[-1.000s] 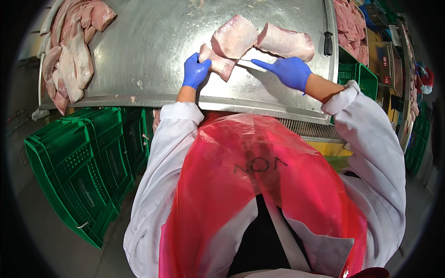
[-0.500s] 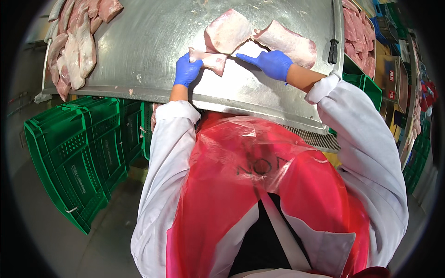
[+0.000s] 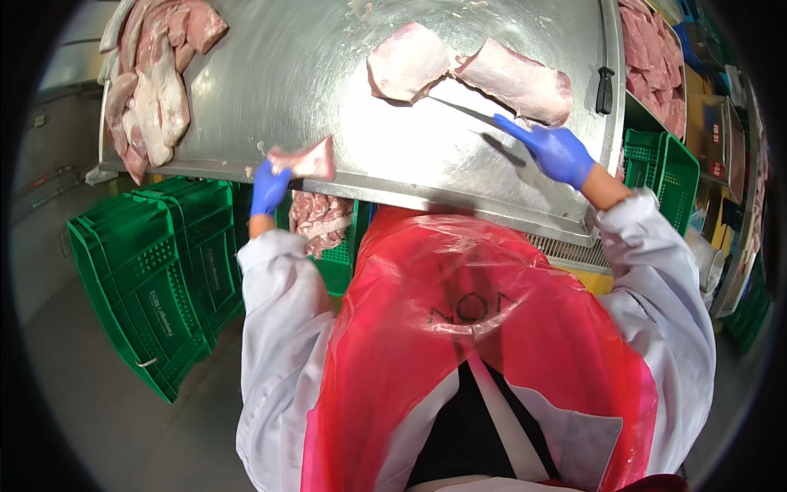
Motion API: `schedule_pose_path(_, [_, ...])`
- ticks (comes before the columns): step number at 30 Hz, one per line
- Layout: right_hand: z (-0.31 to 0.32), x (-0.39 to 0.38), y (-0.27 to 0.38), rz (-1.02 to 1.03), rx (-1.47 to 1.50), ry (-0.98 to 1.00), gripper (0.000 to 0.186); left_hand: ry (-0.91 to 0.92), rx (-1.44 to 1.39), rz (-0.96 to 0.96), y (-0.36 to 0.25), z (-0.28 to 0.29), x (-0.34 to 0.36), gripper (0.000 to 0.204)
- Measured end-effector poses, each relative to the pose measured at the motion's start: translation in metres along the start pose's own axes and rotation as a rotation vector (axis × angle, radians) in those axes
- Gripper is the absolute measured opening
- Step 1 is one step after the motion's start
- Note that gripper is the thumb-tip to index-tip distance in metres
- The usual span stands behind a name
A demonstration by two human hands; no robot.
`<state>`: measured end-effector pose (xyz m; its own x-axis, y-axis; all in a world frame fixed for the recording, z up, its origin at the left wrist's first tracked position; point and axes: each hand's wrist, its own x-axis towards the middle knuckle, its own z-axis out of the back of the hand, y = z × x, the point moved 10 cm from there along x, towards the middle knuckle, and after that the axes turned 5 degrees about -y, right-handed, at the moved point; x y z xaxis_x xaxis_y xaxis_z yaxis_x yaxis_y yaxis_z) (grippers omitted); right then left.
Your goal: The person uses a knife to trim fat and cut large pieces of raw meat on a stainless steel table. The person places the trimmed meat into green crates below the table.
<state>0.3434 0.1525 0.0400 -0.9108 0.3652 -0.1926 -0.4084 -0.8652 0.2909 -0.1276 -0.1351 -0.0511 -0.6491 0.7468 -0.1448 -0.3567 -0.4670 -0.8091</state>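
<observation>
My left hand [image 3: 269, 189], in a blue glove, pinches one end of a small pale-pink meat piece [image 3: 311, 161] at the front edge of the metal table [image 3: 262, 90]. Gloved in blue as well, my right hand [image 3: 557, 154] grips a knife [image 3: 463, 109], its index finger stretched forward along it. The thin blade points left, toward a larger squarish meat cut [image 3: 406, 64]. Just beyond the right hand lies a longer meat cut [image 3: 520, 80] with a whitish surface. The knife's handle is hidden in my palm.
A meat pile [image 3: 156, 90] lies on the table's left. Below the front edge, a green crate [image 3: 332, 277] holds meat trimmings [image 3: 318, 220]; other green crates [image 3: 156, 279] stand left. A black-handled tool [image 3: 604, 92] rests near the right rim, beside heaped meat [image 3: 656, 74].
My left hand has carried the small meat piece left and nearer, away from the larger cuts. My right hand has drawn back to the right with the knife. The crate of trimmings shows more.
</observation>
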Motion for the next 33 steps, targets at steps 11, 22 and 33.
schedule_pose_path(11, [-0.024, -0.104, -0.017, -0.692, 0.714, -0.503, 0.076, 0.318, 1.258, -0.293, -0.127, -0.003, 0.099, 0.086])
schedule_pose_path(22, [-0.058, 0.042, 0.02, -0.676, 0.63, -0.272, 0.079, 0.412, 0.539, -0.761, -0.264, -0.269, 0.128, 0.087])
schedule_pose_path(33, [-0.074, 0.005, 0.056, -0.617, 0.585, -0.183, 0.082, 0.049, 0.844, -0.701, -0.232, -0.186, 0.105, 0.081])
